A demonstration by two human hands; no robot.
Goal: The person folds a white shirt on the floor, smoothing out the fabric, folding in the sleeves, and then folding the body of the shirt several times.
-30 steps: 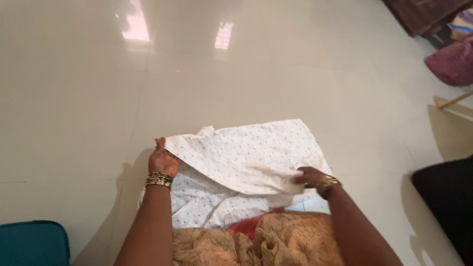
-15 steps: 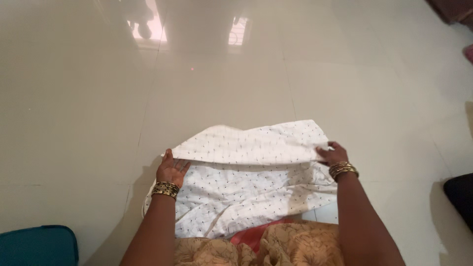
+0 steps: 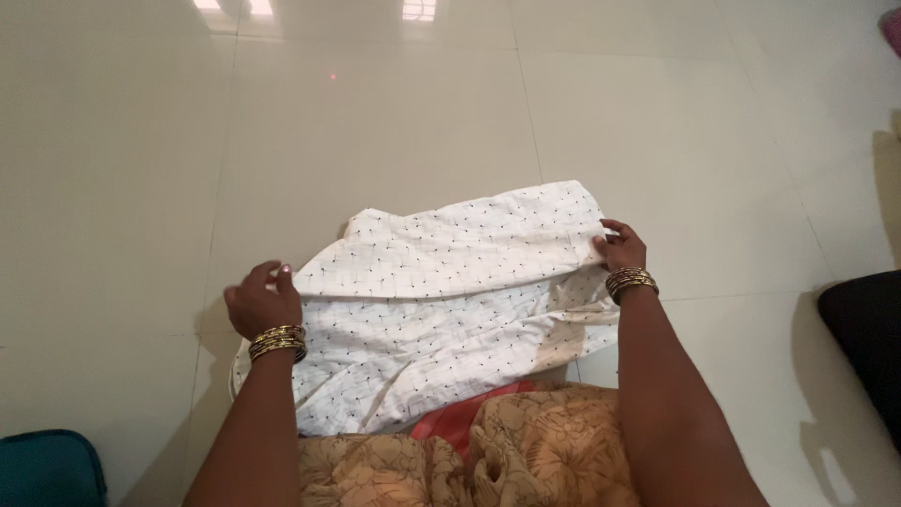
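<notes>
We are looking down at a white cloth dotted with small dark marks (image 3: 441, 310), which is lying partly folded on the glossy cream tiled floor (image 3: 375, 122) just in front of our knees. Our left hand (image 3: 263, 302) is resting at the cloth's left edge, fingers loosely curled and spread, gripping nothing that we can see. Our right hand (image 3: 619, 250) is pinching the folded upper layer at its right corner, fingers closed on the fabric. Gold bangles (image 3: 278, 340) are circling both wrists. A tan floral garment (image 3: 507, 455) is covering our lap, a teal object (image 3: 47, 468) is sitting at lower left, and a dark shape (image 3: 863, 329) is lying at right.
</notes>
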